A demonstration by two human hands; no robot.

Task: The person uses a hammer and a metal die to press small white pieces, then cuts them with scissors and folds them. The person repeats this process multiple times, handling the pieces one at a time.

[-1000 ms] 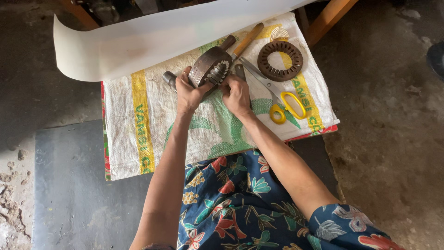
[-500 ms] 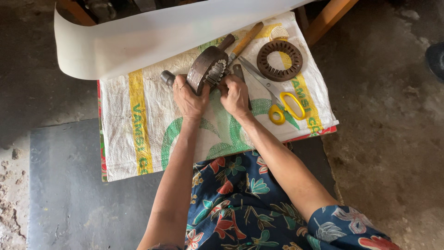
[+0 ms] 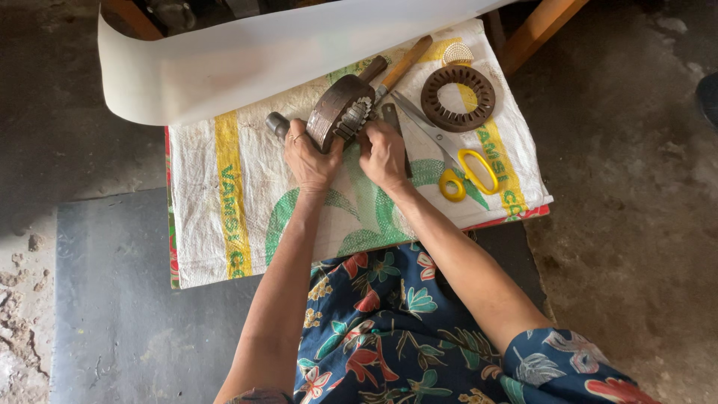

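On woven sacking point(image 3: 224, 194), both hands point(image 3: 310, 157) point(image 3: 385, 153) grip a rusty slotted ring point(image 3: 340, 112).

At frame centre, the woven sack cloth point(image 3: 224, 202) is white with yellow stripes and green curved print; the scissors point(image 3: 467, 173) at right of centre have yellow handles. At upper centre, the slotted ring point(image 3: 458, 98) and the ring core point(image 3: 338, 112) are rusty brown, and the sheet point(image 3: 247, 56) is off-white. At the bottom, the garment point(image 3: 389, 329) is dark blue with red, teal and white flowers.

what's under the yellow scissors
The yellow scissors lie on a white woven sack with green and yellow print. What lies beneath the sack is covered.
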